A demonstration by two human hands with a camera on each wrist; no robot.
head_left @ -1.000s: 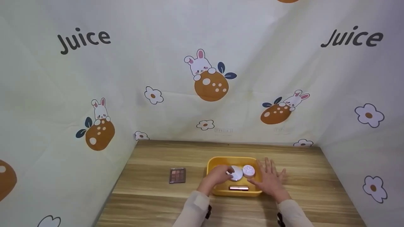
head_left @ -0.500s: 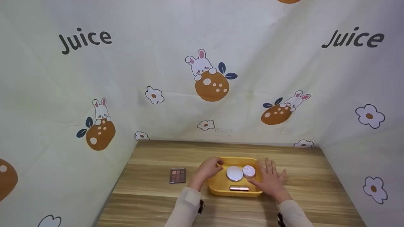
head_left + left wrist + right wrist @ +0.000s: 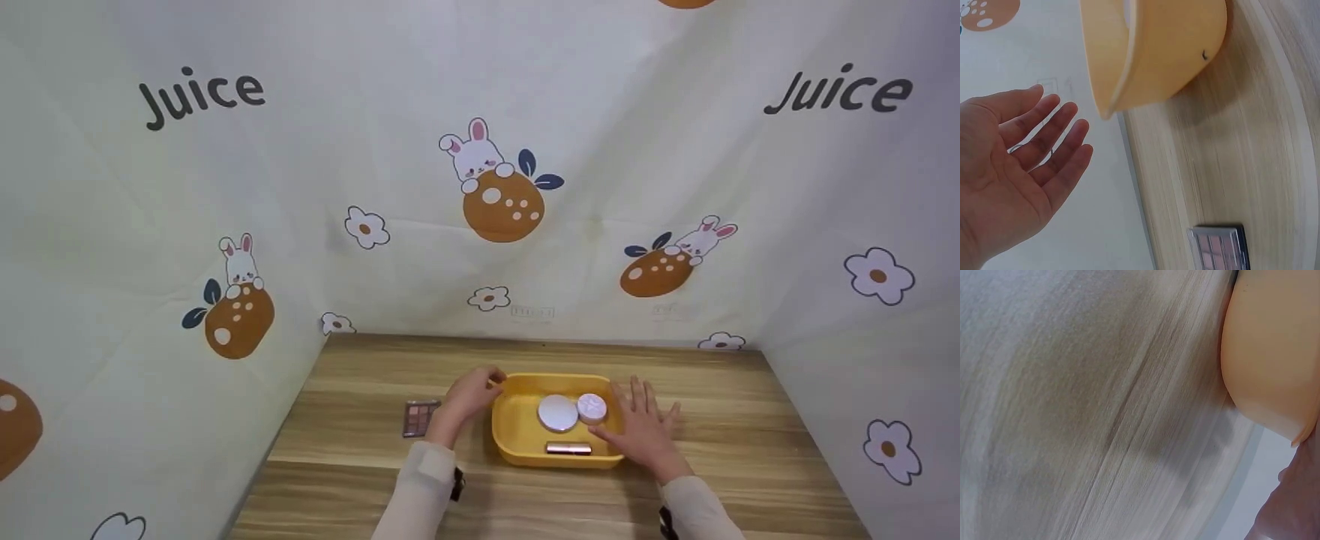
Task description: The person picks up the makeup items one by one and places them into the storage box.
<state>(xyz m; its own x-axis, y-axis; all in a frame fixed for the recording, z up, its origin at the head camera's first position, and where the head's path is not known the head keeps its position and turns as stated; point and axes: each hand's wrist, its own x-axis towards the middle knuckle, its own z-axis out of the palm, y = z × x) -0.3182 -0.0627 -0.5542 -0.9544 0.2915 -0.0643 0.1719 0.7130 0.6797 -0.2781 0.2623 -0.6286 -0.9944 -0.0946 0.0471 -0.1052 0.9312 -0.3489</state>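
Observation:
A yellow plastic basket [image 3: 517, 457] stands on the wooden table. In it lie a round silver compact [image 3: 558, 413], a smaller round pinkish-white case [image 3: 592, 406] and a lipstick tube [image 3: 568, 448]. My left hand [image 3: 471, 394] hovers just off the basket's left end, holding nothing; in the left wrist view its fingers are loosely bent and apart from the rim. My right hand [image 3: 643, 431] rests at the basket's right rim with its fingers spread. Left of the basket lies an eyeshadow palette [image 3: 418, 418], partly covered by the left forearm in the head view.
A pale printed curtain [image 3: 420, 270] with rabbits, oranges and flowers encloses the table [image 3: 360, 480] at the back and both sides. Dark straps sit on both sleeves near the wrists.
My left hand has moved left, from over the silver compact out past the basket's left rim, and its arm now overlaps the palette. The right hand has stayed in place.

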